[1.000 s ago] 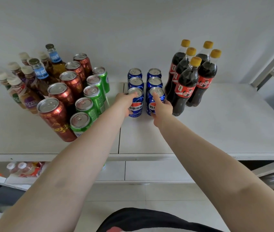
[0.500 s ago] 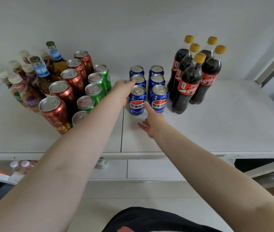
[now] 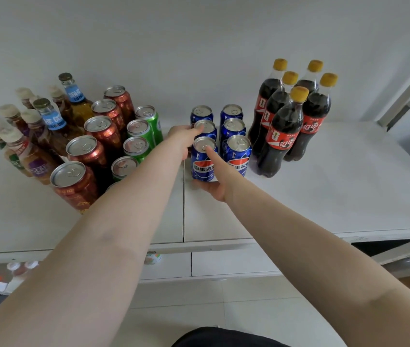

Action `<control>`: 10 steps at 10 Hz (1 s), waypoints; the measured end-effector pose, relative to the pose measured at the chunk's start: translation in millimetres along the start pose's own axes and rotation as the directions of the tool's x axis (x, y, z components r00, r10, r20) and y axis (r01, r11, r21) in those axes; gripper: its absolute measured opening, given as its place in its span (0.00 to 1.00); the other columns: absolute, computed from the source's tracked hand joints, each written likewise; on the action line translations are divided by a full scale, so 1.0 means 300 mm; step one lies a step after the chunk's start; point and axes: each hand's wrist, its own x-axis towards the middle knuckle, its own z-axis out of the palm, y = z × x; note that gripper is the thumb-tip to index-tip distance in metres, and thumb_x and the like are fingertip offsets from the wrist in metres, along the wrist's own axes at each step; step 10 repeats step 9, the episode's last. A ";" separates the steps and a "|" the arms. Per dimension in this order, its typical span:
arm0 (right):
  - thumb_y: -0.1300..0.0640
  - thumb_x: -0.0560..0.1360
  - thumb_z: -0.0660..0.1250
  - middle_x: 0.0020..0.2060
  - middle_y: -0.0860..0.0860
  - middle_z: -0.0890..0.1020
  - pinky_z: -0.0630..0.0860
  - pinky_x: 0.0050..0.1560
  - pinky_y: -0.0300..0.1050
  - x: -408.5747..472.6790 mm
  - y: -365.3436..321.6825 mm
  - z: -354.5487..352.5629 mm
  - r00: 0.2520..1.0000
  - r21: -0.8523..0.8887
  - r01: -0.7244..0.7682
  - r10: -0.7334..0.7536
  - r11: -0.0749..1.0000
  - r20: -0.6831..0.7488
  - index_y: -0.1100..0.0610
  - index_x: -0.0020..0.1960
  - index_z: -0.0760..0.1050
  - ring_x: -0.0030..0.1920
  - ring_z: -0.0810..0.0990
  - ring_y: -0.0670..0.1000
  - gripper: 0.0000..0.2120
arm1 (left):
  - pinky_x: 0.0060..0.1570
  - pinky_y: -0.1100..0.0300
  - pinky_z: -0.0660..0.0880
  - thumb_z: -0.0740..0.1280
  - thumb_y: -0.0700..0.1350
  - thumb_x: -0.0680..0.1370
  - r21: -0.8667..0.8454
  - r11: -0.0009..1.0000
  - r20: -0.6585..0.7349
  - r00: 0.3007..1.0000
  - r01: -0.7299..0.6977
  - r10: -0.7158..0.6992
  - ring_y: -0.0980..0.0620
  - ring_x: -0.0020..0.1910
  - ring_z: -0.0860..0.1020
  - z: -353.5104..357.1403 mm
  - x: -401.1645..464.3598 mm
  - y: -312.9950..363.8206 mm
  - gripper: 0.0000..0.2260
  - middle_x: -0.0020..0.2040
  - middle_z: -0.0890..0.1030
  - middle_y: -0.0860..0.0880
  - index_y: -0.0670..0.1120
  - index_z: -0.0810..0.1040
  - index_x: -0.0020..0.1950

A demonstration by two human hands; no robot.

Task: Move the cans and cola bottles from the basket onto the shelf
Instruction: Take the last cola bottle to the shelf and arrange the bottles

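Note:
Six blue cola cans stand in two rows on the white shelf (image 3: pixel 324 196). My right hand (image 3: pixel 214 184) holds the front left blue can (image 3: pixel 202 166), with the thumb along its base and the index finger running up its right side to the lid. The fingers of my left hand (image 3: pixel 186 137) touch the left side of the middle left blue can (image 3: pixel 206 128). Beside the front right blue can (image 3: pixel 239 154) stand several cola bottles (image 3: pixel 284 131) with yellow caps. No basket is in view.
Red cans (image 3: pixel 98 139), green cans (image 3: pixel 138 146) and tea bottles (image 3: pixel 23 151) crowd the shelf's left part, close to my left forearm. A shelf frame post (image 3: pixel 409 78) rises at the right. A lower shelf (image 3: pixel 224 264) with small bottles shows below.
My right hand has moved left and forward from the bare shelf onto the front left blue can. My left hand has stayed by the left side of the blue cans.

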 end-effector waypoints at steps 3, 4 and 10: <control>0.48 0.71 0.73 0.58 0.54 0.76 0.77 0.61 0.49 -0.001 0.006 0.037 0.995 0.045 0.071 -0.068 0.996 -0.069 0.57 0.69 0.64 0.58 0.79 0.55 0.33 | 0.55 0.46 0.79 0.75 0.44 0.71 -0.081 0.997 -0.059 0.998 -0.004 0.000 0.42 0.51 0.82 -0.010 0.079 -0.010 0.15 0.53 0.83 0.42 0.43 0.81 0.57; 0.47 0.70 0.73 0.56 0.53 0.76 0.77 0.61 0.49 0.011 0.006 0.038 0.996 0.043 0.063 -0.060 0.997 -0.067 0.56 0.69 0.64 0.57 0.80 0.55 0.33 | 0.54 0.47 0.79 0.74 0.44 0.72 -0.073 0.997 -0.063 0.998 -0.012 0.008 0.43 0.50 0.82 -0.010 0.074 -0.003 0.15 0.52 0.84 0.43 0.43 0.81 0.57; 0.46 0.72 0.71 0.63 0.56 0.75 0.77 0.60 0.55 0.007 0.003 0.014 0.998 -0.020 0.057 -0.057 0.998 -0.024 0.57 0.68 0.64 0.61 0.77 0.59 0.31 | 0.57 0.48 0.78 0.68 0.49 0.77 -0.040 0.991 -0.087 0.988 -0.129 0.126 0.44 0.55 0.80 0.003 -0.004 -0.043 0.17 0.58 0.81 0.44 0.44 0.77 0.63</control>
